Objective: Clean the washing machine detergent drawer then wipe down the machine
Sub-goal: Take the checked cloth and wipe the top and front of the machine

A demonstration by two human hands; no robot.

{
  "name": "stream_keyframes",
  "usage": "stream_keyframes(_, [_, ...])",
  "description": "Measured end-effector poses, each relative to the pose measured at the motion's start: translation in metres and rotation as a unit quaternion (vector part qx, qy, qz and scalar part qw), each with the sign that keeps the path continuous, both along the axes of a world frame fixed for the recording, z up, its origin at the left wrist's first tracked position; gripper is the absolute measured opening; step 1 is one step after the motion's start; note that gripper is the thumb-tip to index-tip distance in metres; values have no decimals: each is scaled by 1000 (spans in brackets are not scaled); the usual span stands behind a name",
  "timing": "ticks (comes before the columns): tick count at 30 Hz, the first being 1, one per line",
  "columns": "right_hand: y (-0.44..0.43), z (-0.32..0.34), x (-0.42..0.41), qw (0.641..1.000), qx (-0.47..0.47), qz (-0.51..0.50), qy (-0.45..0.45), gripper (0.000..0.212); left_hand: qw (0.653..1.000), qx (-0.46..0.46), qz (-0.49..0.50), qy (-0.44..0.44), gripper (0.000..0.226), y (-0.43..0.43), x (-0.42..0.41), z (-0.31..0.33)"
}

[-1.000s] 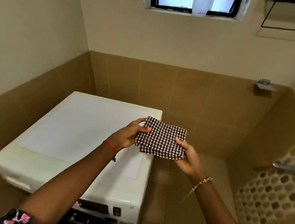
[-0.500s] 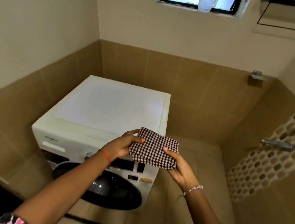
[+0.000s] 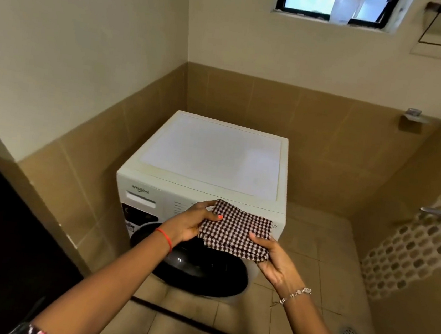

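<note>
Head cam: I've got the checked cloth (image 3: 236, 232) folded small, with the left hand (image 3: 193, 225) pinching its left edge, thumb on top, and the right hand (image 3: 272, 258) gripping the lower right corner. My read is it's being squared into a wiping pad. It's held up in front of the washing machine (image 3: 214, 160) control panel; the detergent drawer (image 3: 141, 199) looks shut and untouched.
</note>
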State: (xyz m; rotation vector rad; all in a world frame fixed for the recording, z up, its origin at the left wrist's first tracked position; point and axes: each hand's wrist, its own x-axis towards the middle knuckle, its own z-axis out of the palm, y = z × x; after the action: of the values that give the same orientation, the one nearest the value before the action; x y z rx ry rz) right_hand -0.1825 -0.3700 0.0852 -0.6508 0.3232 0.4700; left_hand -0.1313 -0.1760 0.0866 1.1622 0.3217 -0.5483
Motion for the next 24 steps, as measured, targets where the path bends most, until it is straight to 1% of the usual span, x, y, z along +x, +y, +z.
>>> stream_keyframes(1, [7,-1,2,1000,4,3,-3,64,1000,2,0,-2,61,7,0,1])
stream_keyframes(3, [25,-5,10,1000,8,17,-11,95,1000,6,4,0,59,26,2,1])
stream_keyframes(4, [32,-7,15,1000,4,22,-15,103,1000,8,5,2,59,34,4,0])
stream_keyframes(8, [77,-17,47,999,-23,35,-28,112,1000,-8,19,19,55,87,27,-11])
stream_keyframes(11, [116,-18,76,998,-37,44,-28,117,999,11,19,24,48,130,47,-16])
stream_keyframes(12, [131,-18,86,998,-44,47,-29,115,999,21,18,24,46,145,54,-18])
stream_keyframes(13, [144,-17,95,997,-54,49,-29,109,999,33,20,25,45,159,61,-20])
stream_keyframes(16, [183,-12,125,995,-88,24,-32,65,998,48,41,32,44,199,82,-29])
stream_keyframes(17, [195,-11,138,994,-106,14,-36,57,997,50,54,30,43,212,89,-31])
stream_keyframes(19, [219,-5,162,985,-166,-12,-52,53,992,71,101,18,41,234,104,-38])
stream_keyframes(20, [229,0,173,974,-213,-22,-71,55,988,90,126,5,39,243,111,-40])
stream_keyframes(21, [239,4,185,955,-278,-31,-98,60,982,112,151,-11,38,250,116,-42])
stream_keyframes(22, [251,7,196,923,-357,-31,-138,64,977,125,172,-25,37,257,122,-44])
stream_keyframes(23, [264,9,207,877,-438,-28,-195,66,972,134,192,-37,37,262,127,-46])
stream_keyframes(24, [279,10,215,821,-506,-21,-263,67,967,139,209,-44,38,267,132,-49])
